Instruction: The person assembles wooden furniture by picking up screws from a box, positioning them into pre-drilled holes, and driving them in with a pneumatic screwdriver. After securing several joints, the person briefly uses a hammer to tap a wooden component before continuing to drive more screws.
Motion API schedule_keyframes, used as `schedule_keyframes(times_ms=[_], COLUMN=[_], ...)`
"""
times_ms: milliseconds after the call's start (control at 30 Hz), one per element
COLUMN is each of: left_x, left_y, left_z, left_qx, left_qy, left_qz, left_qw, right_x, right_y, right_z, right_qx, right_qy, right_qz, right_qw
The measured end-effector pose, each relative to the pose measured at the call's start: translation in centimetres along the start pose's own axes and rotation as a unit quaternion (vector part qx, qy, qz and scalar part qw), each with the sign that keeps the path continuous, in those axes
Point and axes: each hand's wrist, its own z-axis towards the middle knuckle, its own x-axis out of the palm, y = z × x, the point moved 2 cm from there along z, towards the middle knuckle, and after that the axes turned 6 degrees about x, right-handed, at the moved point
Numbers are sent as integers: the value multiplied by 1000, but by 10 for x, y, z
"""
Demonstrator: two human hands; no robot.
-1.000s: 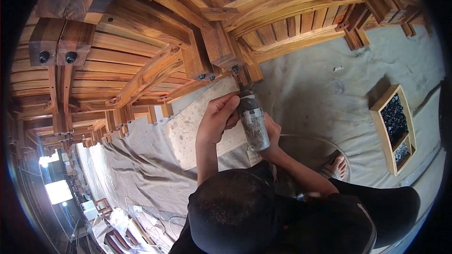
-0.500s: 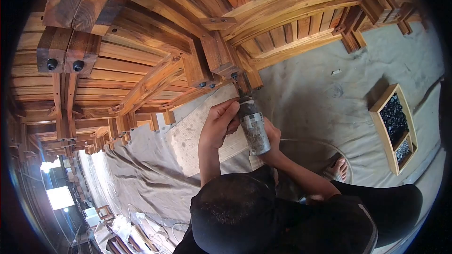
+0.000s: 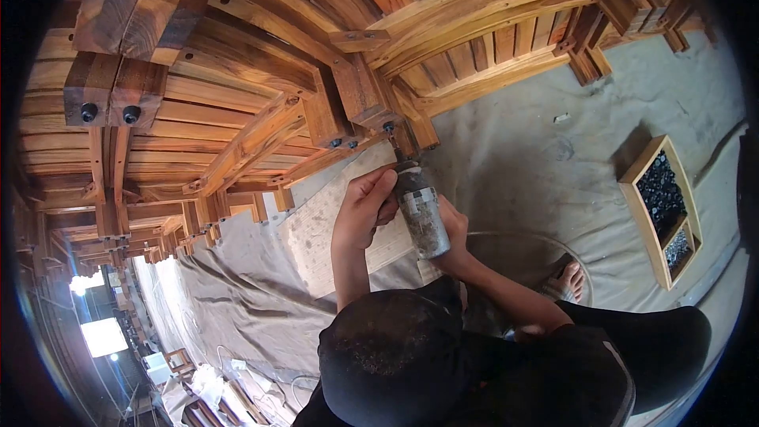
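A worn grey cylindrical power screwdriver (image 3: 422, 217), with a light band around its body, points up toward a wooden leg (image 3: 365, 99). Its thin bit meets or nearly meets the black foot pad (image 3: 388, 127) on the leg's end; exact contact is too small to tell. My left hand (image 3: 365, 207) is closed, thumb and fingers pinched at the tool's dark front collar. Behind the body, my right hand (image 3: 452, 229) is wrapped around the tool, its fingers mostly hidden. Two more black pads (image 3: 344, 144) show on the neighbouring leg.
Slatted wooden furniture (image 3: 245, 95) fills the upper left. A divided wooden box (image 3: 693, 213) of black pads and small metal parts lies at right on the grey cloth (image 3: 514, 150). A cardboard sheet (image 3: 316, 245) lies below the legs. A bare foot (image 3: 571, 278) and a capped head (image 3: 387, 356) are nearby.
The whole view has shifted very slightly. Both hands keep the same hold on the screwdriver, and its bit stays at the same foot pad.
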Motion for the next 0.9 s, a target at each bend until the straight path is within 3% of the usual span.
schedule_keyframes(times_ms=[733,900], left_x=[-2,-1], left_y=[3,3], left_z=[2,2], left_qx=[-1,-6], left_qy=[-16,-17], left_qz=[-5,-14], left_qw=[1000,1000], right_x=[0,-3], right_y=[1,2], right_z=[7,3], right_qx=[-62,-19], right_qy=[-32,-1], right_qz=[-6,-17], right_qw=[998,1000])
